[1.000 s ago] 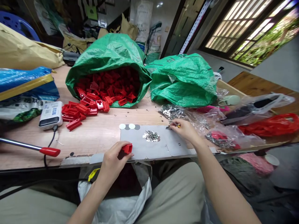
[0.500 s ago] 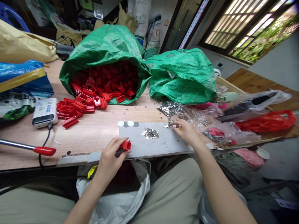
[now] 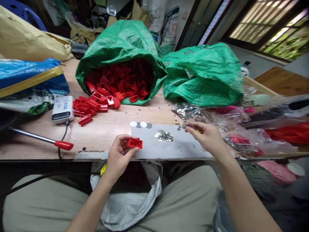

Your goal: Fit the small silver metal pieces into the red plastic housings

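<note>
My left hand (image 3: 120,154) grips a small red plastic housing (image 3: 134,143) between thumb and fingers, its hollow side turned toward me. It is held over the left edge of a grey sheet (image 3: 147,151) on the bench. My right hand (image 3: 205,135) is closed on a thin, pointed tool (image 3: 198,131) with a yellow part; the fingers hide most of it. Its dark tip is near a few small metal pieces (image 3: 179,128) at the sheet's back right. A pile of small shiny metal pieces (image 3: 164,135) lies on the sheet between my hands.
A green sack (image 3: 120,38) spills red housings (image 3: 93,104) onto the bench. Another green sack (image 3: 205,74) stands beside it. Plastic bags with metal pieces (image 3: 188,111) lie right. A white power bank (image 3: 62,109) and a red-handled lever (image 3: 63,145) are at left.
The view has swung left, so the scene sits further right. My left hand has turned the red housing so more of its hollow side shows. My right hand stays by the small metal pieces.
</note>
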`<state>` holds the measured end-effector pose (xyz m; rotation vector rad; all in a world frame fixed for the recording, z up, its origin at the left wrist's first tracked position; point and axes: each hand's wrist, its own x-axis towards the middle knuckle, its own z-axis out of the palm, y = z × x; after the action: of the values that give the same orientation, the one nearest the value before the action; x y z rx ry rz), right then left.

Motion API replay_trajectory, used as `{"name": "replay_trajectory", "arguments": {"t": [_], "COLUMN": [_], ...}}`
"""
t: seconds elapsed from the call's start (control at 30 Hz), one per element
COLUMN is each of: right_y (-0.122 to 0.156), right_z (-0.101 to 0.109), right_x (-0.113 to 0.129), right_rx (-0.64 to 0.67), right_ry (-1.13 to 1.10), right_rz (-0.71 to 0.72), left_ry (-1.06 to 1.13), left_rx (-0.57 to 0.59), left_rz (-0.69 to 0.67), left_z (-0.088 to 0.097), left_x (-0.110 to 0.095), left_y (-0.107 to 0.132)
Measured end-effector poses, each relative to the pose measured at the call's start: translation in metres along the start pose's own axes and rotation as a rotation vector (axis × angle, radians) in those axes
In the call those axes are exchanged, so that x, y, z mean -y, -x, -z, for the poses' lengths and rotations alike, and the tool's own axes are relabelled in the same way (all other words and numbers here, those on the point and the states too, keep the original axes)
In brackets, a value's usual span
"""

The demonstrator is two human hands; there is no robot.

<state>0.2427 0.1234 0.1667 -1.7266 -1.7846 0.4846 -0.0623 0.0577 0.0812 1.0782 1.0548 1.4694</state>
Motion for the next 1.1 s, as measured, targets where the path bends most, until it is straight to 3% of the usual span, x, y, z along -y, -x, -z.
{"name": "replay_trajectory", "arguments": {"t": [0.13,0.23,0.33,0.67,0.77,0.87,0.93,1.1], "right_y": [0.034,0.049,0.051,0.051,0.049,0.044,0.043,0.046], "right_z": [-0.041,-0.076,-0.096,-0.107,-0.116,-0.117,-0.111,-0.099], "right_x": [0.054,0.078,0.084,0.085,0.082,0.079,0.077,0.074], "right_rx": [0.285,0.329,0.338,0.325,0.373,0.549,0.622,0.635], "right_ry": [-0.352,-0.324,-0.241,-0.213,-0.439,-0.699,-0.770,-0.680], "right_rz": [0.071,0.152,0.217,0.185,0.002,-0.277,-0.354,-0.275], "left_ry": [-0.004,-0.030,-0.070,-0.151,-0.138,-0.093,-0.063,-0.032], "left_rx": [-0.001,0.027,0.066,0.067,0.037,0.006,-0.005,0.009], "left_rz": [-0.041,-0.077,-0.144,-0.224,-0.227,-0.220,-0.214,-0.197], "left_z": [-0.003,-0.003,-0.003,-0.003,-0.004,-0.005,-0.005,-0.006], "left_x": [0.002,0.004,0.006,0.007,0.007,0.008,0.009,0.008], "left_y": [0.003,0.004,0.004,0.004,0.004,0.004,0.004,0.005]}}
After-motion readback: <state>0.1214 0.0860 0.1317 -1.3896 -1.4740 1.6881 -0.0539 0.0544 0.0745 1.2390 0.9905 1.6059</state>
